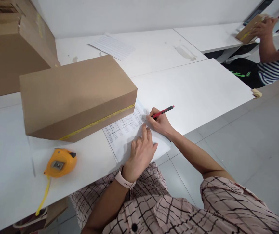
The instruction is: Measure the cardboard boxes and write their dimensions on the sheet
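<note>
My right hand [159,123] pinches a red pen [163,111], its tip down on a printed sheet of paper [123,131] at the near edge of the white table [193,91]. My left hand [140,152] lies flat on the same sheet with the fingers stretched out, holding it down; a pale watch sits on that wrist. A closed cardboard box [76,97] rests on the table just left of the sheet, with yellow tape stretched along its lower front edge. A yellow tape measure [60,162] lies in front of the box, its tape trailing off the table edge.
A larger cardboard box [12,42] stands at the back left. Another lined sheet [112,46] lies farther back on the table. At the top right another person in a striped shirt [276,68] holds a small box [248,29]. Grey tiled floor lies to the right.
</note>
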